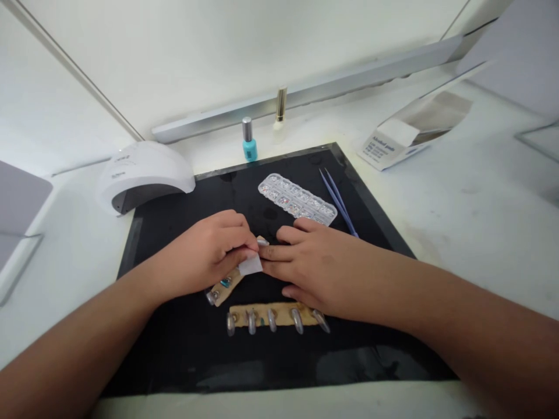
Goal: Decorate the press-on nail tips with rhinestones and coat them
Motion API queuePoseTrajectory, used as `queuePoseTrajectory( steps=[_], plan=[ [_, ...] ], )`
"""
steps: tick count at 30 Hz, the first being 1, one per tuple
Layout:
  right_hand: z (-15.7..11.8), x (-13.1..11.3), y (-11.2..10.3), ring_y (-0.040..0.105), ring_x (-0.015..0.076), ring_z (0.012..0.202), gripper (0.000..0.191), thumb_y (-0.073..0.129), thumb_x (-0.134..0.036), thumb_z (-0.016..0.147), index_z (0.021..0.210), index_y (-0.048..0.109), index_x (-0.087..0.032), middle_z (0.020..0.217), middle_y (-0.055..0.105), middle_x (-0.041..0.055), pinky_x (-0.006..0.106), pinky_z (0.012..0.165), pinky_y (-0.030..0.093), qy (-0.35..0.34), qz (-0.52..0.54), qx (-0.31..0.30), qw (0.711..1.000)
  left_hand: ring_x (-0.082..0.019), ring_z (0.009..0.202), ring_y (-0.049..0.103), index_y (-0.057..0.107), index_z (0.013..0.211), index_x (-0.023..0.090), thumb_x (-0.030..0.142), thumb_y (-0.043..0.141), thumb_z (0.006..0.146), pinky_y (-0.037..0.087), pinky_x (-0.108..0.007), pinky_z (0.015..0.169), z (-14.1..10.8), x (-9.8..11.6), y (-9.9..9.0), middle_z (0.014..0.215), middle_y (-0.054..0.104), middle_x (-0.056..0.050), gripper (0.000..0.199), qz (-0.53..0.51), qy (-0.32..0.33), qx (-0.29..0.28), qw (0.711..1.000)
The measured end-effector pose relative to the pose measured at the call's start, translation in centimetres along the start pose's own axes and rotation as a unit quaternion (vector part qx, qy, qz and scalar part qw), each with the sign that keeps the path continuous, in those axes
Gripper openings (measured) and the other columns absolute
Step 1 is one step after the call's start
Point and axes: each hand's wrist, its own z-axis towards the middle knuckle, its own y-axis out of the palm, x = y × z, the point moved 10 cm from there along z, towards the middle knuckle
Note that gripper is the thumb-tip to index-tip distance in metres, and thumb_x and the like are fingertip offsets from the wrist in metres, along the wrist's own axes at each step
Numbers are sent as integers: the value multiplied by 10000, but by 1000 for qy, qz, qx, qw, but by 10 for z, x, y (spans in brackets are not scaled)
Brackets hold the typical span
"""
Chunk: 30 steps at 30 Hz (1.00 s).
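Between the thumb and fingers of my left hand [222, 247] is a small white pad [250, 265], held over a tan strip [231, 286] that carries false nails. One nail on that strip is teal; my fingers cover part of the row. My right hand [301, 262] lies palm down from the right, its fingers spread and their tips at the strip's upper end beside the pad. Below both hands a second tan strip [283, 314] bears several clear, silvery nails. Both strips lie on a black mat [174, 355].
A clear case of small gems [297, 199] and blue tweezers [338, 203] lie on the mat. Behind stand a teal polish bottle [249, 142] and a gold-capped bottle [280, 107]. A white nail lamp [146, 171] is at left, an open alcohol pads box [388, 142] at right.
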Motion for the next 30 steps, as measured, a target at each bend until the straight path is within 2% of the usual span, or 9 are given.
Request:
queuePoseTrajectory(
  steps=[3,10,15,22,30],
  plan=[
    [1,0,0,508,216,893,366,666,-340,857,1192,656,-193,1208,692,22,384,769,309,1,-1,0,1000,-142,815,576,658,878,126,157,483,961,469,-239,718,0,-7,5,855,647,-57,196,6,-17,-15,1000],
    [0,0,2,510,228,936,520,667,-371,864,1347,574,-202,1417,587,-13,389,801,317,0,-12,0,1000,-124,783,561,631,841,140,137,482,948,437,-224,695,-5,-19,3,835,624,-29,184,9,-46,-38,998],
    [0,0,3,502,234,911,567,686,-395,846,1361,568,-187,1401,604,-9,385,770,314,-5,-12,7,1000,-120,794,552,630,850,142,142,472,951,430,-227,715,-8,-27,4,838,613,-23,188,13,-56,-60,997],
    [0,1,3,499,235,910,565,684,-400,846,1359,570,-194,1433,576,8,378,767,316,0,-10,-3,1000,-100,783,557,637,867,160,147,481,947,432,-212,694,-8,-28,-7,858,598,-12,176,-20,-78,-23,997],
    [-2,1,6,492,236,887,604,692,-404,840,1382,545,-180,1454,556,8,388,772,325,-7,-8,4,1000,-67,755,548,635,874,173,183,513,963,424,-176,684,-11,-26,-18,848,591,11,151,-58,-60,6,996]
  ],
)
